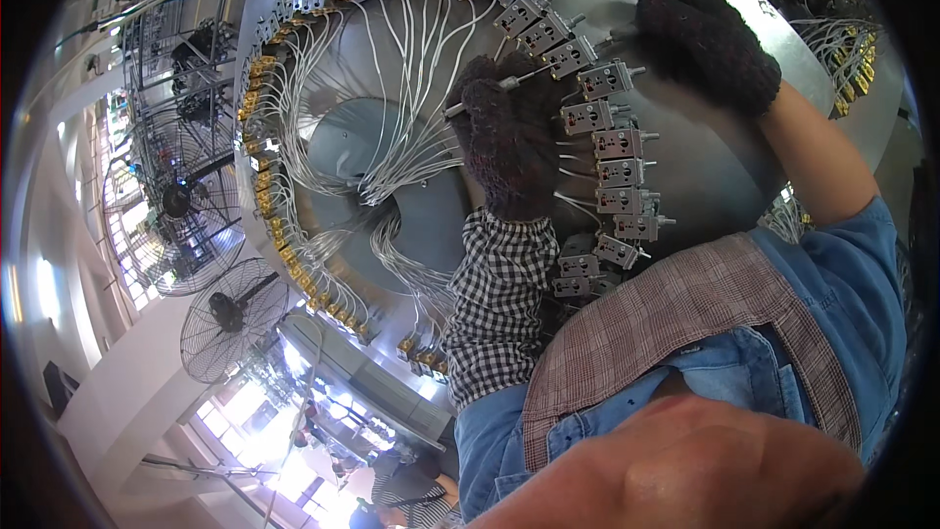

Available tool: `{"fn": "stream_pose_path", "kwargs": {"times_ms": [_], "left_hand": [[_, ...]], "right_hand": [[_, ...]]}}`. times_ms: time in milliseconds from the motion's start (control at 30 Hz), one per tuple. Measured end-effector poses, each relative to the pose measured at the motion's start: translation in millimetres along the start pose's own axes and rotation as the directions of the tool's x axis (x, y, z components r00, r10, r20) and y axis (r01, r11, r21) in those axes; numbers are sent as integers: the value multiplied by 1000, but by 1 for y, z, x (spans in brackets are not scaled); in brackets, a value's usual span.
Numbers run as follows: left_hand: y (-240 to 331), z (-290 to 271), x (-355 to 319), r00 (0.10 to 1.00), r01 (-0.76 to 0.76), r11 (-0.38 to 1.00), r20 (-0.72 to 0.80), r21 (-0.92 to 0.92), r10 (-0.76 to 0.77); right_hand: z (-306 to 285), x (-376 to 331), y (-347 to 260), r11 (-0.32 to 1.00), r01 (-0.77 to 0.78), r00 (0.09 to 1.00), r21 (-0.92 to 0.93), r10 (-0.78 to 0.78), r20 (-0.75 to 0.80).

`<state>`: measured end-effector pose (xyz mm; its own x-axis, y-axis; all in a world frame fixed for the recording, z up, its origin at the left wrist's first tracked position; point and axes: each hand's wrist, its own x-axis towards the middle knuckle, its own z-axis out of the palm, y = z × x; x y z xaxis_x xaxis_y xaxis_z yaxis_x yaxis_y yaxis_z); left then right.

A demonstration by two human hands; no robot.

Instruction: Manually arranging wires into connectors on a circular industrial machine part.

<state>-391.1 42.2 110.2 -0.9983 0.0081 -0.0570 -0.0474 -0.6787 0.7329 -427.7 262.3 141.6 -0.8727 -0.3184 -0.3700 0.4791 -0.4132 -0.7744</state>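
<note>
My left hand (509, 142), in a dark knitted glove with a checked sleeve behind it, is closed around a thin metal rod (509, 82) with a wider collar. It is inside a curved row of small grey metal boxes (590, 118), which have holes in their faces and short stems pointing outward. My right hand (710, 39), also in a dark glove, is just outside the row. One of its digits is stretched out and apart, and the others are bent; I see nothing held in it. The undersides of its fingers are hidden.
The boxes stand around a round metal plate (729, 152). Thin white wires (401, 152) run from them to the middle. Brass-coloured parts (264, 186) line the far-left rim. Two fans (230, 313) stand at left, a person (411, 485) is below, and more wired parts (852, 69) are at upper right.
</note>
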Motion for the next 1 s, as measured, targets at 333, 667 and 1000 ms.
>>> {"fn": "stream_pose_path", "kwargs": {"times_ms": [333,667,1000], "left_hand": [[1,6,-11,997,-10,999,77,-50,14],[-1,13,-17,999,5,999,-36,37,-4],[-4,12,-15,993,42,991,-108,-129,-56]], "right_hand": [[-32,-30,19,16,551,642,-835,-647,411],[-15,-41,14,870,112,970,-480,-200,-136],[-8,-43,9,706,293,919,-645,-395,-14]]}}
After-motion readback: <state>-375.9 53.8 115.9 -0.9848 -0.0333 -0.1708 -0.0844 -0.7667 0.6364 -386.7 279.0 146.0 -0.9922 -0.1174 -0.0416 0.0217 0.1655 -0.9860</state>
